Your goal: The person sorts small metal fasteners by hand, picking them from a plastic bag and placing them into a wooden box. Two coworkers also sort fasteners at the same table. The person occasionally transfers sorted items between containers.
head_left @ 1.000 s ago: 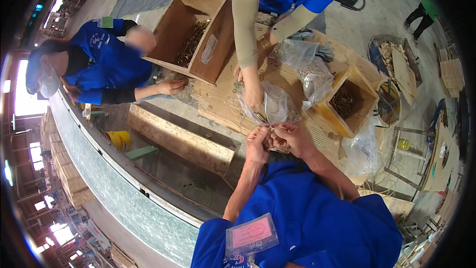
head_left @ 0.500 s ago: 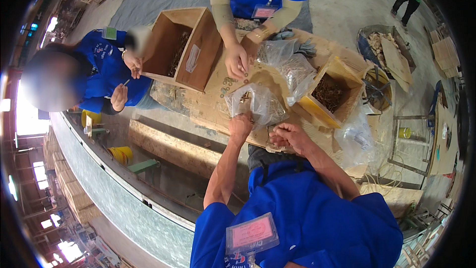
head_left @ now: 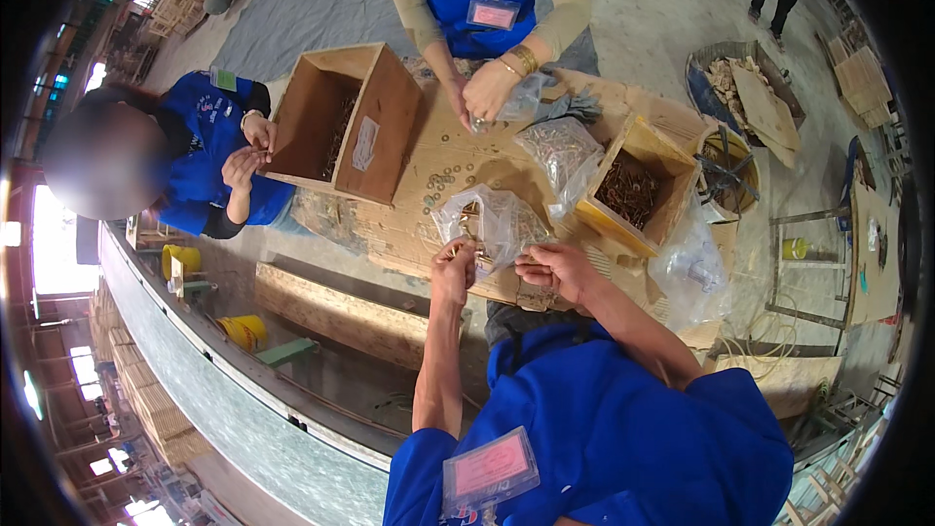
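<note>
My left hand (head_left: 452, 271) is at the near side of an open clear plastic bag (head_left: 502, 209). Its fingers are closed, and what they pinch is too small to make out. Brass-coloured metal pieces (head_left: 471, 219) show in the bag's mouth just beyond them. To the right, my right hand (head_left: 557, 271) has thumb and fingertips pressed together beside the bag; anything between them cannot be made out. Several small ring washers (head_left: 443, 183) lie on the cardboard-covered table (head_left: 409, 234) left of the bag.
A wooden box (head_left: 380, 127) stands left; another box (head_left: 643, 185) of metal fasteners is at right. Beside it lie a filled plastic bag (head_left: 565, 156) and grey gloves (head_left: 570, 107). Across the table a co-worker's hands (head_left: 492, 93) work; another person's hands (head_left: 248, 156) are at left.
My left hand has drawn back toward me from the bag's mouth. My right hand has moved slightly left, its fingers pinched. The co-worker opposite has pulled their hands back from the washers.
</note>
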`<action>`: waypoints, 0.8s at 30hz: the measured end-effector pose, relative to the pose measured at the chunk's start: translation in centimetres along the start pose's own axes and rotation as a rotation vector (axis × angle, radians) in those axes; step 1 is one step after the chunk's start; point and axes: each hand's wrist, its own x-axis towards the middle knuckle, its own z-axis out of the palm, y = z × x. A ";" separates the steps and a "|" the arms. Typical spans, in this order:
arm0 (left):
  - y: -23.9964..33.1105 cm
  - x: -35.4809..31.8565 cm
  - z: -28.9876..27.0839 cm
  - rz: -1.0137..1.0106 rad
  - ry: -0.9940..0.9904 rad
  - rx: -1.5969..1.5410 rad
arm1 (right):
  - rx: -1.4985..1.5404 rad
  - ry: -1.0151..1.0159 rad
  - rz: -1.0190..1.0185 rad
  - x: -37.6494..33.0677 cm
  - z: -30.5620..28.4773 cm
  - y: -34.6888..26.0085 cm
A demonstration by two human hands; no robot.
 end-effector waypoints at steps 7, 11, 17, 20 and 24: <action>1.2 -4.1 4.2 0.125 -0.112 0.212 | 0.039 -0.200 0.058 0.3 2.1 -0.5; 0.7 -4.3 3.5 0.266 -0.123 0.421 | -0.035 -0.172 0.080 0.1 3.2 -0.9; 0.1 -4.4 3.6 0.216 -0.222 0.404 | -0.119 -0.146 0.100 -0.3 3.1 -1.3; 0.2 -4.8 3.9 0.294 -0.245 0.490 | -0.153 -0.189 0.104 -0.1 2.4 -1.2; 2.0 -5.6 4.8 0.508 -0.299 0.848 | -0.122 -0.294 0.106 0.0 1.1 -1.2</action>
